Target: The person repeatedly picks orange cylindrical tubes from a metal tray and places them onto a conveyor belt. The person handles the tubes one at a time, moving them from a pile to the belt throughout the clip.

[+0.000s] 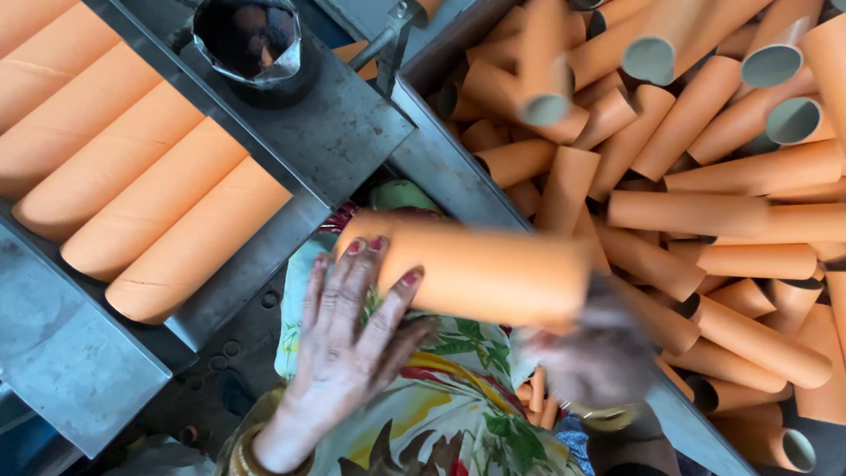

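Observation:
An orange cardboard tube (pixel 480 269) lies across my lap, blurred by motion. My left hand (pixel 348 339) has its fingers spread, fingertips touching the tube's left end. My right hand (pixel 595 348), blurred, grips the tube's right end from below. Bangles show on both wrists. Under the hands is flowered cloth (pixel 441 405) in yellow, green and white.
A row of orange tubes (pixel 150 207) lies side by side in a grey metal tray (pixel 84 361) at the left. A large heap of loose orange tubes (pixel 705 159) fills the bin on the right. A dark round pot (pixel 251 40) sits on the metal ledge at the top.

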